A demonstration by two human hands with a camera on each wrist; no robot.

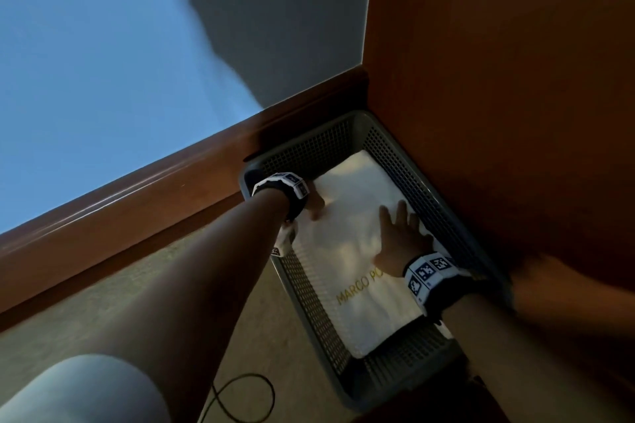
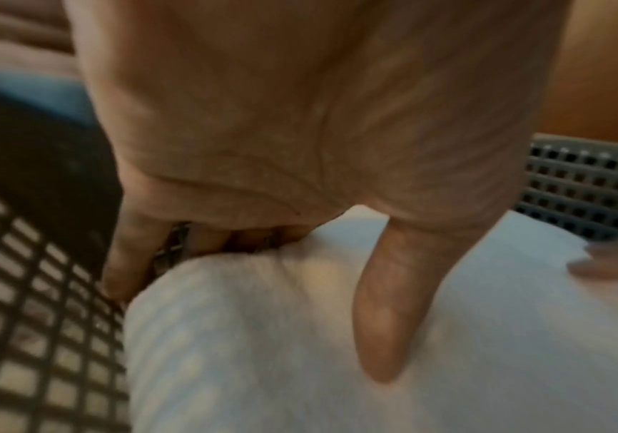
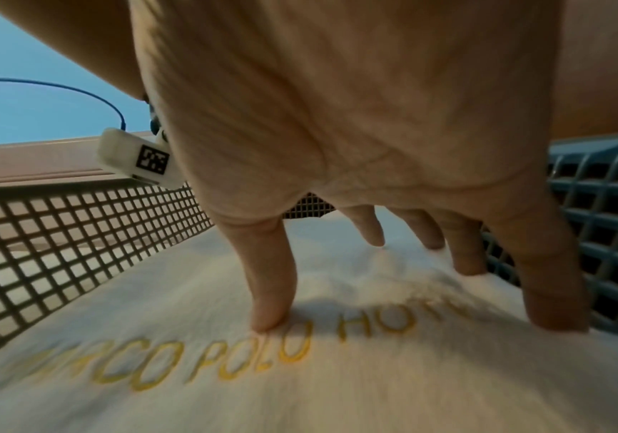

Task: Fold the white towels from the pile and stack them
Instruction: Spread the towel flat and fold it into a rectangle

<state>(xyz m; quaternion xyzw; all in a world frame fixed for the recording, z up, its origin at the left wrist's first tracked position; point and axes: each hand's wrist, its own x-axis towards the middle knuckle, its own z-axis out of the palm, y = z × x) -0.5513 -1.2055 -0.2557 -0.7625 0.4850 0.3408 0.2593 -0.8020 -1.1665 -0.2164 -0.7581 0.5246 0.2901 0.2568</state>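
Carpeted floor corner, where a folded towel is settled into a grey mesh basket.

Carpet point(image 1: 144, 288) holds a black cable point(image 1: 240, 398) nearest the viewer, just short of the basket point(image 1: 309, 306). Inside the basket lies the white towel point(image 1: 347, 216), folded, with gold lettering. The right hand point(image 1: 400, 237) lies flat on it, fingers spread and straight, pressing beside the lettering. The left hand point(image 1: 314, 204) has its thumb on top and fingers tucked down between the towel's edge and the basket wall, pinching that edge. The towel looks soft, light and limp; it should be taken by its folded edges so the layers do not slip. Beyond the basket, a wooden skirting point(image 1: 137, 196) and wooden panel point(image 1: 498, 79) hem it in closely.
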